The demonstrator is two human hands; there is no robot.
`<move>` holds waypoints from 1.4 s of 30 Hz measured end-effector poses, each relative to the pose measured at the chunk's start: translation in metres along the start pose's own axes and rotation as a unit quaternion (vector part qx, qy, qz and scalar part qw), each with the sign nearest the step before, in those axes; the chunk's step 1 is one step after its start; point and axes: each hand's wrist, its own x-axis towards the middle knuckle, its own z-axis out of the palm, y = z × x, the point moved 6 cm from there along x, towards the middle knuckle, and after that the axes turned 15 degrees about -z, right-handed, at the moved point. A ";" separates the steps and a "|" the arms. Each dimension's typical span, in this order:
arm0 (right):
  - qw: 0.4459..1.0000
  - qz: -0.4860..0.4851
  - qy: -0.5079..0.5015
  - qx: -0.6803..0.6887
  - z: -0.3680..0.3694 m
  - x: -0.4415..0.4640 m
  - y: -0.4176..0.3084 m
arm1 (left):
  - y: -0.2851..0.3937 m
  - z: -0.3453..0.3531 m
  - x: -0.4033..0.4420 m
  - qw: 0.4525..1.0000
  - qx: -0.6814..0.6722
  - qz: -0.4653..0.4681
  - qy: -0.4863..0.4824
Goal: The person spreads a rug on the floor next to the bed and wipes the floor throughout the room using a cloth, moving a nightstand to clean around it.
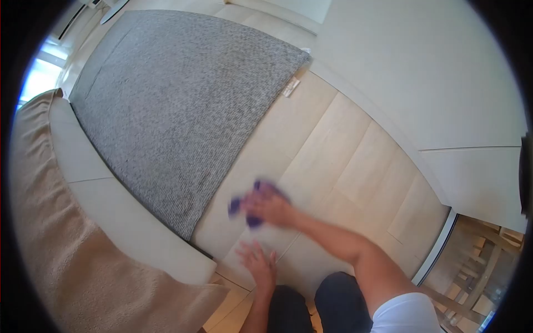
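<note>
Grey rug point(183, 100) on pale plank floor point(316, 133); bright window point(41, 80) upper left.

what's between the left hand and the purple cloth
Only pale floor: in the head view, the stretch between the left hand and the purple cloth is bare.

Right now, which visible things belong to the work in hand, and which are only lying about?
Seemingly in use:
purple cloth, blurred, under the right hand
pale floor

Seemingly just around:
grey rug
beige draped cover
</note>
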 end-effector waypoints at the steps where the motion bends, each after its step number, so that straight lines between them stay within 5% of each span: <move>1: 0.991 0.094 0.073 -0.055 -0.019 -0.011 0.062 | 0.019 0.016 0.009 0.997 -0.020 0.070 0.014; 2: 0.969 0.165 -0.024 -0.182 -0.032 -0.023 0.128 | 0.036 0.029 0.015 0.989 -0.038 0.139 0.029; 3: 0.931 0.284 -0.014 -0.229 -0.065 -0.039 0.187 | 0.044 0.039 0.021 0.989 -0.035 0.141 0.030; 4: 0.896 0.334 0.106 -0.272 -0.087 -0.066 0.233 | 0.052 0.046 0.024 0.984 0.030 0.156 0.077; 5: 0.877 0.406 0.020 -0.255 -0.104 -0.091 0.271 | 0.060 0.052 0.028 0.973 0.094 0.171 0.123; 8: 0.857 0.453 0.038 -0.241 -0.141 -0.189 0.250 | 0.065 0.053 0.028 0.976 0.115 0.147 0.116; 9: 0.858 0.455 0.125 -0.204 -0.131 -0.249 0.231 | 0.068 0.054 0.029 0.977 0.110 0.145 0.115; 11: 0.771 0.540 0.011 -0.338 -0.129 -0.357 0.152 | 0.067 0.051 0.028 0.976 0.103 0.146 0.124; 12: 0.671 0.650 -0.038 -0.356 -0.128 -0.418 0.110 | 0.068 0.051 0.030 0.977 0.100 0.145 0.123; 13: 0.574 0.724 0.002 -0.382 -0.114 -0.478 0.065 | 0.068 0.050 0.029 0.976 0.097 0.149 0.127; 14: 0.574 0.724 0.001 -0.383 -0.118 -0.463 0.064 | 0.068 0.050 0.029 0.975 0.094 0.153 0.133; 16: 0.385 0.878 0.065 -0.276 -0.117 -0.449 0.045 | 0.066 0.049 0.027 0.973 0.092 0.158 0.138; 17: 0.538 0.760 0.019 -0.365 -0.107 -0.433 0.075 | 0.068 0.049 0.029 0.972 0.088 0.162 0.149; 18: 0.599 0.701 0.047 -0.384 -0.115 -0.379 0.106 | 0.068 0.048 0.028 0.972 0.092 0.161 0.148; 21: 0.720 0.615 0.203 -0.250 -0.125 -0.245 0.218 | 0.065 0.049 0.027 0.975 0.080 0.158 0.134; 22: 0.731 0.612 0.177 -0.245 -0.135 -0.192 0.238 | 0.065 0.049 0.028 0.975 0.051 0.164 0.141; 23: 0.789 0.522 0.227 -0.231 -0.123 -0.152 0.246 | 0.064 0.049 0.028 0.974 0.022 0.170 0.148; 25: 0.871 0.392 0.249 -0.160 -0.100 -0.063 0.204 | 0.062 0.048 0.026 0.971 0.018 0.182 0.154; 29: 0.989 0.096 0.059 -0.099 -0.022 0.021 0.064 | 0.063 0.049 0.026 0.965 0.004 0.194 0.175; 31: 0.987 0.033 0.150 0.040 -0.022 0.007 0.081 | 0.066 0.048 0.026 0.964 0.000 0.198 0.180; 34: 0.951 0.274 0.034 -0.141 -0.083 -0.079 0.174 | 0.066 0.048 0.024 0.962 0.005 0.204 0.184; 37: 0.815 0.487 0.129 -0.286 -0.142 -0.248 0.197 | 0.067 0.048 0.025 0.963 -0.001 0.200 0.180; 41: 0.667 0.612 0.112 -0.410 -0.153 -0.437 0.078 | 0.066 0.048 0.025 0.964 -0.007 0.195 0.182; 42: 0.568 0.697 0.080 -0.431 -0.141 -0.471 0.039 | 0.066 0.047 0.025 0.963 -0.005 0.195 0.187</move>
